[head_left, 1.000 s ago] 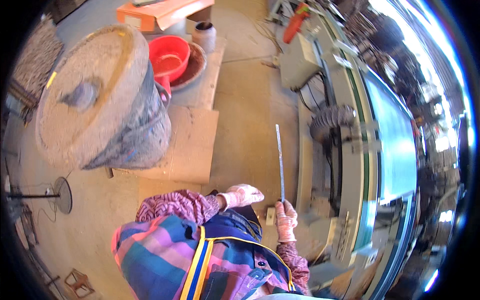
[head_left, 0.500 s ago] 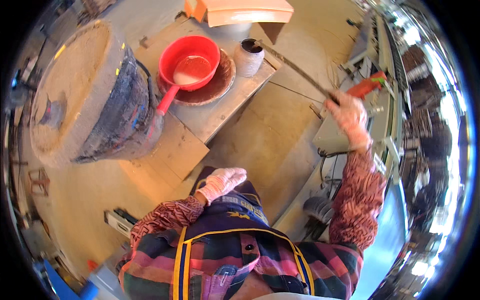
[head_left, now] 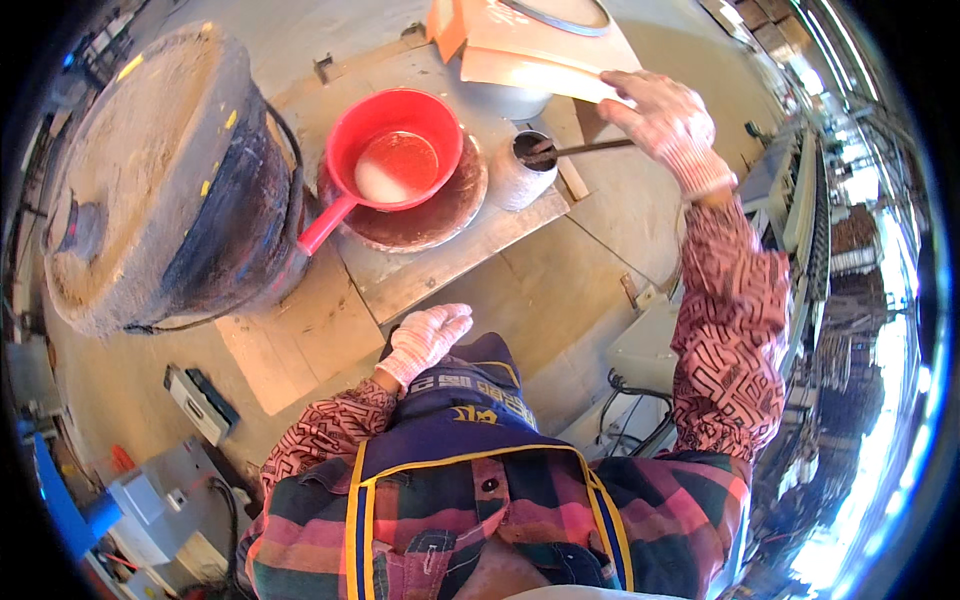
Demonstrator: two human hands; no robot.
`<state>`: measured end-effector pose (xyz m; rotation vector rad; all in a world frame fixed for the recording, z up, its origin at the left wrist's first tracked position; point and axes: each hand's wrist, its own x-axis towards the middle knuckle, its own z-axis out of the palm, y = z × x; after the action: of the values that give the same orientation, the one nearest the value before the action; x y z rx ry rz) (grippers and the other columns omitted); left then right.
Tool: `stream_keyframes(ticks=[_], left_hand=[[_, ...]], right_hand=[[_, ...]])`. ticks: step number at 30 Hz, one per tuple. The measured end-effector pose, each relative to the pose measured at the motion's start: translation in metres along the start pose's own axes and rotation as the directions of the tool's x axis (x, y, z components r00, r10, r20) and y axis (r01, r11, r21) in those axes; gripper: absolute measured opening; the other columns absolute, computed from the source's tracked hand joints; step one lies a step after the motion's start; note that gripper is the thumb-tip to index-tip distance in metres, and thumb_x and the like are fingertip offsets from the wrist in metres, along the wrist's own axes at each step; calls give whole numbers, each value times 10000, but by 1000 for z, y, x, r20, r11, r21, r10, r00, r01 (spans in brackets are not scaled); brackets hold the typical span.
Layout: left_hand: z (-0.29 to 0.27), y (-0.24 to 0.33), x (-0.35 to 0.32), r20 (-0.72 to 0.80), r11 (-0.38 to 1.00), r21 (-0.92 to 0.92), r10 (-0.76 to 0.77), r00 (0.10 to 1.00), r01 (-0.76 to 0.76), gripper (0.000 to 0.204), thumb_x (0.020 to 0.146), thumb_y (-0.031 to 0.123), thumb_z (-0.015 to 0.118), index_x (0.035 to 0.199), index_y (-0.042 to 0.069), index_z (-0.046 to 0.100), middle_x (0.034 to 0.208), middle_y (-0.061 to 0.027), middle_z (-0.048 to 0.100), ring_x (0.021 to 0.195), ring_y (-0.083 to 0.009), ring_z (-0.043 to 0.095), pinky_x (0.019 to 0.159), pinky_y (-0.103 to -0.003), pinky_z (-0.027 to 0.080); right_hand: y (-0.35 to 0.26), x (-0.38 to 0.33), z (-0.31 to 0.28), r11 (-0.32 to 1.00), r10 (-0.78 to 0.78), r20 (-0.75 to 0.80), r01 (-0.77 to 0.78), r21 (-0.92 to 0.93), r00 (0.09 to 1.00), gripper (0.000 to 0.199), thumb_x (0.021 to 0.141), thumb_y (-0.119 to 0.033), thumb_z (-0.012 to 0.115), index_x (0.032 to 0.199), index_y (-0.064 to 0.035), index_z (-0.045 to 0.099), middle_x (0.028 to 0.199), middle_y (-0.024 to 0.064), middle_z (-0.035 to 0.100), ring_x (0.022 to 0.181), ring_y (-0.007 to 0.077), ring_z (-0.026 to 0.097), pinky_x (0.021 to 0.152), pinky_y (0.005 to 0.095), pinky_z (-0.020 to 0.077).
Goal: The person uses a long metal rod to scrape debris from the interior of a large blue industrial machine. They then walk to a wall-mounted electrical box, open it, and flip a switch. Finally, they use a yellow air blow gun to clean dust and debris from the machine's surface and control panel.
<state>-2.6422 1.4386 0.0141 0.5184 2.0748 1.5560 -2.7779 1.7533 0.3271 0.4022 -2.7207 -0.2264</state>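
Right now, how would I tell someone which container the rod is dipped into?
Start at the big grey drum, go right past the red scoop on its brown dish. Beside it stands the small white jar, the only one holding the rod under the right hand.

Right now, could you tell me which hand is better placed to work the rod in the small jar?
Right: the right hand is extended beside the rod dipping into the jar, while the left hand rests against the apron.

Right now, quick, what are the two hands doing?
Left hand: gloved, open, holding nothing, resting against the dark apron.
Right hand: gloved, shut on a thin rod whose tip sits in a small grey pot.
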Motion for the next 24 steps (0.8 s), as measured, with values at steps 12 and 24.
stream_keyframes(ticks=[12,24], left_hand=[[9,-22,-120,-544,750,568,34,839,338,342,1004,365,513,1174,104,653,944,-77,711,819,-260,678,670,-371,550],[-17,-13,-311,-727,846,-50,-395,562,530,354,923,402,531,1124,164,700,1001,-172,707,951,-378,666,837,-466,530]], right_hand=[[-209,-109,139,577,-296,-24,199,792,955,271,841,-150,749,1107,-100,736,1018,63,734,870,255,674,818,389,509],[-458,-174,122,159,-850,144,-14,987,507,252,908,-187,686,1109,-40,721,1062,140,726,985,267,691,893,362,524]])
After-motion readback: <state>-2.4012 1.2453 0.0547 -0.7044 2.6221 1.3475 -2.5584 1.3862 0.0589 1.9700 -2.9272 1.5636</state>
